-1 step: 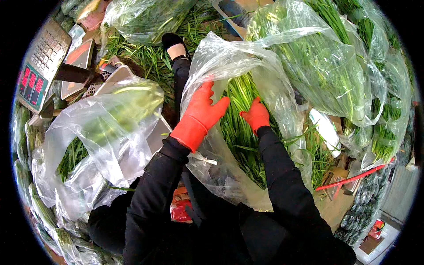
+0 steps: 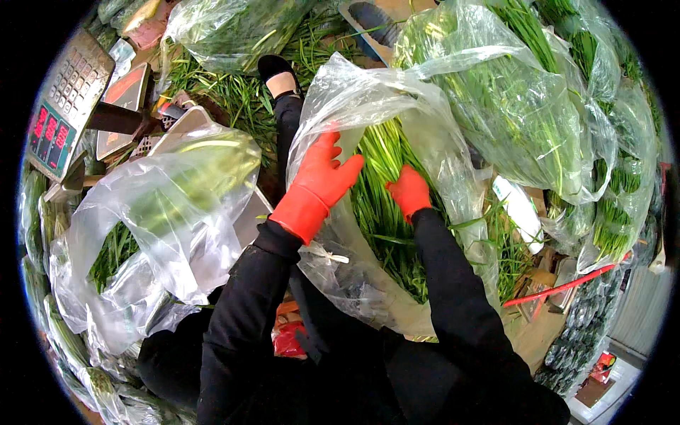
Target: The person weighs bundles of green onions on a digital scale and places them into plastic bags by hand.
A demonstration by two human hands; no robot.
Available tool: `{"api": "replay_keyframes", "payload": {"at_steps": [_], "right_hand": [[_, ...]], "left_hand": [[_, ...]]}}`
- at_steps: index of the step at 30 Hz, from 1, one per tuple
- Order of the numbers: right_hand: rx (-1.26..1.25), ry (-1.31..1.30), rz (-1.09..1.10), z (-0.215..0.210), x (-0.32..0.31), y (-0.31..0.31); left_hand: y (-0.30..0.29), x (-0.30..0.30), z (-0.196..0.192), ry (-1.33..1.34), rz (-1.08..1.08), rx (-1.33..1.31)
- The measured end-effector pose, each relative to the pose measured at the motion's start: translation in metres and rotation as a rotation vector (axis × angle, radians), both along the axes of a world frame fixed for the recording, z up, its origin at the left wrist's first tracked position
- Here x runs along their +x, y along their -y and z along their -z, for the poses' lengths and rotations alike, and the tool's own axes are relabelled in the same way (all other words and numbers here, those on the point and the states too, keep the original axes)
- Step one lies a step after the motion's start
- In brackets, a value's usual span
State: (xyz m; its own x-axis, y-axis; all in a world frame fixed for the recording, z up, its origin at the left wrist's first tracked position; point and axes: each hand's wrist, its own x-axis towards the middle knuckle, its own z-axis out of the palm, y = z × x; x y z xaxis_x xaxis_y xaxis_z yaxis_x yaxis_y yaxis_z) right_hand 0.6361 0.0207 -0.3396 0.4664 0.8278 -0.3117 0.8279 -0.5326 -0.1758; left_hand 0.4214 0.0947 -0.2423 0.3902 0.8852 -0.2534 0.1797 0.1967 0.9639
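Note:
A large clear plastic bag point(image 2: 368, 92) stands open in front of me, filled with long green stalks point(image 2: 382, 212). My left hand point(image 2: 322, 177), in an orange-red glove, lies along the bag's left rim with the thumb on the inner side and the fingers pointing up. It holds the film. My right hand point(image 2: 409, 190), gloved the same way, is inside the bag with its fingers curled down on the stalks. Black sleeves cover both forearms.
A weighing scale point(image 2: 60, 106) with red digits stands at the far left. Next to it lies a second clear bag point(image 2: 177, 205) with greens. More bagged greens point(image 2: 524, 106) pile up at the right. A black shoe point(image 2: 280, 74) rests on loose greens beyond.

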Motion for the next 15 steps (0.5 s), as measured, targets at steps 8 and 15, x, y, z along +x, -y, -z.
{"api": "replay_keyframes", "payload": {"at_steps": [8, 15], "right_hand": [[0.096, -0.102, -0.046, -0.082, -0.011, 0.097], [0.281, -0.243, -0.005, -0.145, -0.026, 0.186]], "left_hand": [[-0.007, -0.039, 0.007, 0.292, -0.098, -0.246], [0.055, -0.064, 0.021, 0.183, 0.609, -0.200]]}}
